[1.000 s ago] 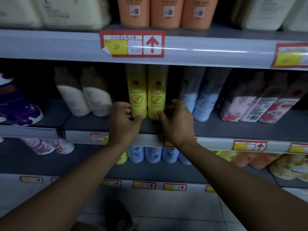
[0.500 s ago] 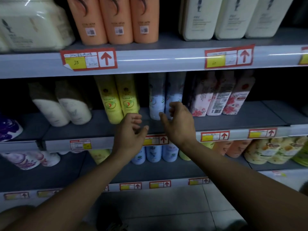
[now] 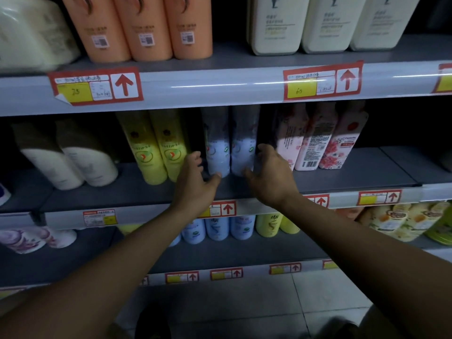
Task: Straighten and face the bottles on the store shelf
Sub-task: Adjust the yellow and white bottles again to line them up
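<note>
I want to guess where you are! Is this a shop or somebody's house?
Most likely a shop: tiered grey shelves hold matching rows of orange bottles and yellow bottles, with red price tags along the edges.

The pale blue cylindrical plastic bottles (image 3: pixel 230 152) show a smooth, slightly glossy finish. The grey metal shelf (image 3: pixel 354 170) is matt; its front edge strip carries glossy red paper labels (image 3: pixel 95 85).

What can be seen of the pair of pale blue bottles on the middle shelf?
The pale blue bottles stand upright side by side on the grey middle shelf, between the yellow bottles and the pink floral packs. They look like smooth plastic, with small round logos facing out; their tops are lost in shadow. The left hand and right hand flank their bases, fingers loosely curved; contact is unclear.
</note>
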